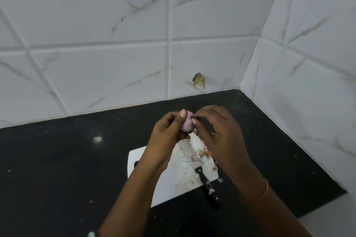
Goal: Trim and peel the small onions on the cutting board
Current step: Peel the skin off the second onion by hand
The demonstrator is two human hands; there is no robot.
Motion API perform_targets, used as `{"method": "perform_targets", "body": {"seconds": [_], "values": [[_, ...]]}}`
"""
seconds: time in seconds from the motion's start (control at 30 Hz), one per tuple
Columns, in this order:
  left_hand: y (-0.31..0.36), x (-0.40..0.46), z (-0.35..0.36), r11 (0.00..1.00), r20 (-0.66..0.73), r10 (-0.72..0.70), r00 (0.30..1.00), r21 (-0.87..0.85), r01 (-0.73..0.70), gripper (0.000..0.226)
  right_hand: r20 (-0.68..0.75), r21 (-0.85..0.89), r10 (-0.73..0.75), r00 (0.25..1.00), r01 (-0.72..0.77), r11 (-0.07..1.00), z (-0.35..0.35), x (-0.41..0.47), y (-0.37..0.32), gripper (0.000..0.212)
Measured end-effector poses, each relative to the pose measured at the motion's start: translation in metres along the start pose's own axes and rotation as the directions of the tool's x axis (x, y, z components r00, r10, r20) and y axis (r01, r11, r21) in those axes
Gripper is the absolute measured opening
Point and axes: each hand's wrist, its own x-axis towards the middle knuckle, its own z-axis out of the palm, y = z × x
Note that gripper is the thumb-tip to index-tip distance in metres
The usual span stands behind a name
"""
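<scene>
Both hands pinch the small onion (187,123), left hand (169,131) gripping, right hand (217,131) picking its skin

My one head-worn camera looks forward and down from close above my raised hands, over the dark surface (57,169) toward the tiled wall corner (240,86) ahead.

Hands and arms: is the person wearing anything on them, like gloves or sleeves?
No gloves and no sleeves show: the left hand and right hand are bare, and so are both forearms. The right wrist has a thin pinkish-orange band. No rings are visible.
</scene>
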Motion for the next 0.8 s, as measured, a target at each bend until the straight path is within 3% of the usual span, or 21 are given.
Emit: {"method": "perform_targets", "body": {"seconds": [0.2,0.4,0.6,0.8], "values": [[0.004,0.0,-0.005,0.989,-0.024,0.019,1.0,0.149,-0.015,0.044,0.179,-0.075,-0.032,0.983,0.046,0.996,-0.006,0.006,0.004,0.025],[0.006,-0.004,-0.003,0.991,0.011,0.003,1.0,0.133,-0.004,0.044,0.198,-0.009,-0.025,0.98,0.027,1.0,-0.007,0.006,-0.001,0.024],[0.01,-0.009,-0.004,0.997,0.05,-0.003,0.999,0.081,-0.001,0.041,0.199,0.072,0.047,0.979,-0.063,0.995,-0.009,0.005,-0.004,0.021],[0.014,-0.015,-0.002,0.987,0.13,-0.051,0.99,-0.142,0.07,0.039,0.183,0.068,0.249,0.951,-0.265,0.962,-0.011,0.002,0.007,0.007]]}}
